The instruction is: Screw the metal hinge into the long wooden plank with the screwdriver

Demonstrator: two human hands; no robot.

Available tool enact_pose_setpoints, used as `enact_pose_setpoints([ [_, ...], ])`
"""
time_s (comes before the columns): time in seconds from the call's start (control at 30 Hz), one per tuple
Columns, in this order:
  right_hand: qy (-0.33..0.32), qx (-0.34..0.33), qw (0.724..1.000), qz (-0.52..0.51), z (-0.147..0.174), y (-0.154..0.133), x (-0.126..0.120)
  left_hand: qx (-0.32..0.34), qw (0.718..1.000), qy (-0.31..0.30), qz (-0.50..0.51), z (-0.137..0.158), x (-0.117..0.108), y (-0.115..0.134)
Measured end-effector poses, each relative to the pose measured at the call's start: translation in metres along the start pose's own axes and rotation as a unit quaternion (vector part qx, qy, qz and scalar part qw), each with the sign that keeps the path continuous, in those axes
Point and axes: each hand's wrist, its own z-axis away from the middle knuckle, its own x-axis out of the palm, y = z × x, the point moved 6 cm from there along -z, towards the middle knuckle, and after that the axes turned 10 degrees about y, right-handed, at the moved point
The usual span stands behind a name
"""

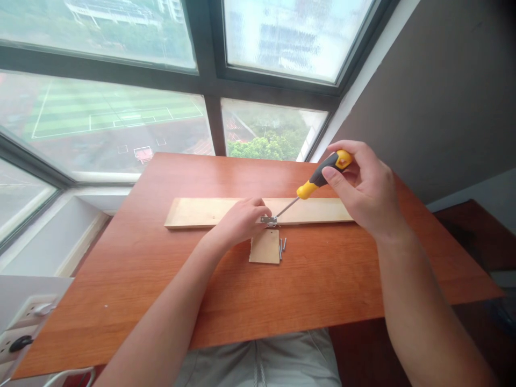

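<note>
My right hand (363, 188) is wrapped round the yellow and black handle of a screwdriver (318, 177), which tilts down to the left. The screwdriver's tip meets or nearly meets a small silver metal hinge (269, 220) at the front edge of a long pale wooden board (201, 210). The fingers of my left hand (245, 217) are closed at the hinge's left end, pressing it by the board; the fingertips are partly hidden. Just in front lies a small square wooden piece (265, 248) with a dark hole near its top edge. Several loose screws (282, 247) rest along its right side.
The reddish-brown wooden table (161, 301) carries everything. Windows with dark frames (217, 86) stand behind its far edge, and a grey wall (435, 97) rises at the right. Wall sockets (30, 322) with plugs are beside the table at the lower left.
</note>
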Motion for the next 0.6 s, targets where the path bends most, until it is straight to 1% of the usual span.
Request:
enact_pose_setpoints([
  [0.17,-0.009,-0.005,1.0,-0.004,0.0,-0.001,0.003,0.003,1.0,0.015,0.001,0.001,0.001,-0.001],
  [0.37,-0.015,-0.014,1.0,0.0,0.0,-0.003,0.004,0.014,0.999,0.042,0.015,-0.002,0.006,0.006],
  [0.6,-0.018,-0.023,1.0,0.006,-0.001,-0.005,0.004,-0.03,0.995,0.086,0.034,-0.006,0.016,0.003],
])
